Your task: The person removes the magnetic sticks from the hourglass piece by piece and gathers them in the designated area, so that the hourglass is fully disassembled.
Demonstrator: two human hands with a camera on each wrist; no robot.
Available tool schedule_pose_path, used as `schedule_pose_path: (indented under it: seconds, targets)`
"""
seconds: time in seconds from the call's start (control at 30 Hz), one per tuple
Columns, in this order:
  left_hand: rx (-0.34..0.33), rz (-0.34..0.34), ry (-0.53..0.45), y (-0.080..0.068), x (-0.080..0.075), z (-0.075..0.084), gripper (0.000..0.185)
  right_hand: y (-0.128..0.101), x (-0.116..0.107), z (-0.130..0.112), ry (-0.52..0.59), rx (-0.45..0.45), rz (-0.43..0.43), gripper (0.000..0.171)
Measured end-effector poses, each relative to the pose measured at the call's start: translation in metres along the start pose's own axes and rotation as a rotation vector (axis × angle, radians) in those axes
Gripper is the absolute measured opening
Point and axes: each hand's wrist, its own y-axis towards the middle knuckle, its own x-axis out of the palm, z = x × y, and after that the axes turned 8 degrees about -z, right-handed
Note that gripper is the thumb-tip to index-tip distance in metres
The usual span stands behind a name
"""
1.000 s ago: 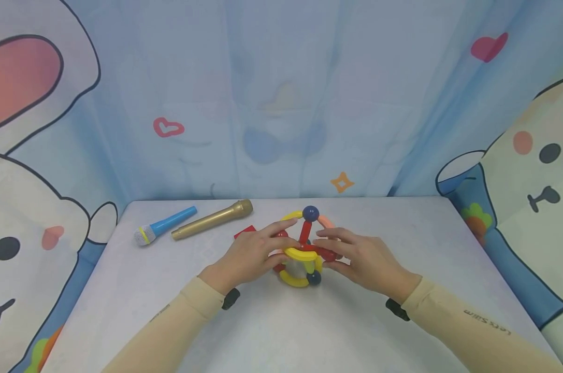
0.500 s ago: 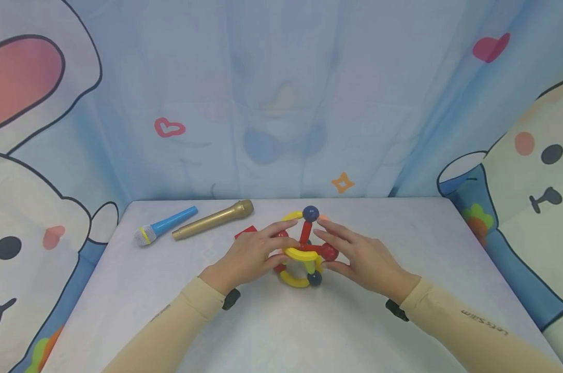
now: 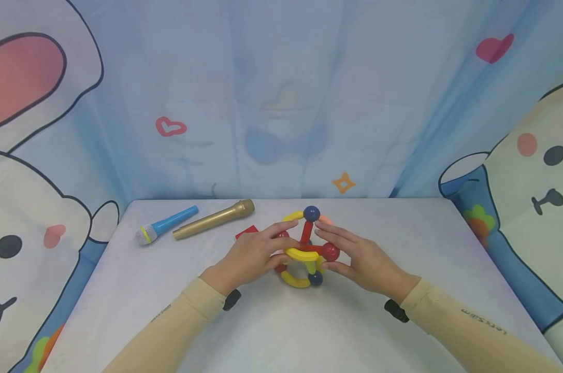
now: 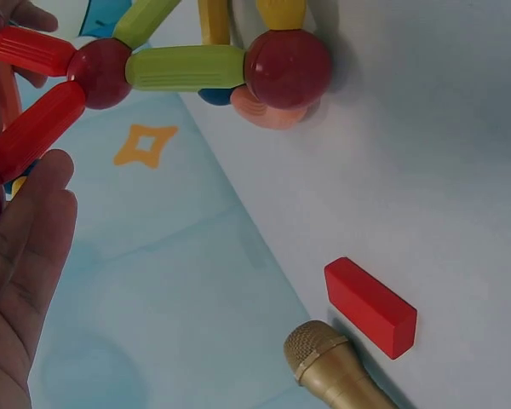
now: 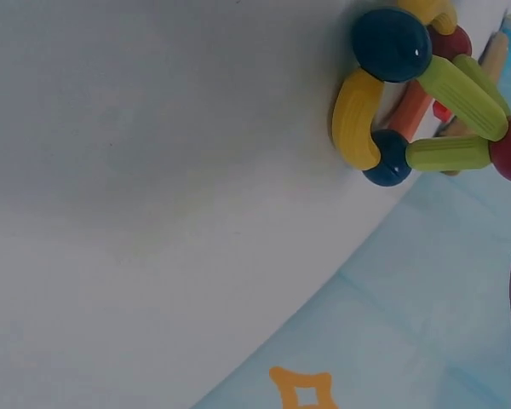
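A toy structure [image 3: 304, 248] of coloured rods and balls stands at the middle of the white table [image 3: 281, 321], with a dark blue ball [image 3: 311, 213] on top. My left hand [image 3: 290, 239] grips its left side, forefinger on the upper yellow rod and thumb on the yellow curved rod. My right hand [image 3: 322, 244] holds the right side, fingers stretched up toward the top ball and thumb under a red ball [image 3: 330, 252]. The left wrist view shows the structure [image 4: 187, 68] beside my fingers [image 4: 25, 221]. Its lower part [image 5: 409, 94] appears in the right wrist view.
A blue toy microphone [image 3: 164, 225] and a gold one [image 3: 213, 219] lie at the back left of the table. A small red block [image 3: 246, 231] lies just behind my left hand, also in the left wrist view [image 4: 370, 305]. Printed fabric walls surround the table.
My right hand's fingers have risen and moved left toward the top ball, covering the pink rod and baring the red ball. The left hand and the structure have barely moved.
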Motion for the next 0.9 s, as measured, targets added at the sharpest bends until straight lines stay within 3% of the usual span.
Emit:
schedule_pose_path:
  seconds: [0.9]
  targets:
    - [0.01, 0.019, 0.016, 0.0014, 0.0022, -0.0004, 0.035, 0.0006, -0.0032, -0.0014, -0.021, 0.002, -0.021, 0.08]
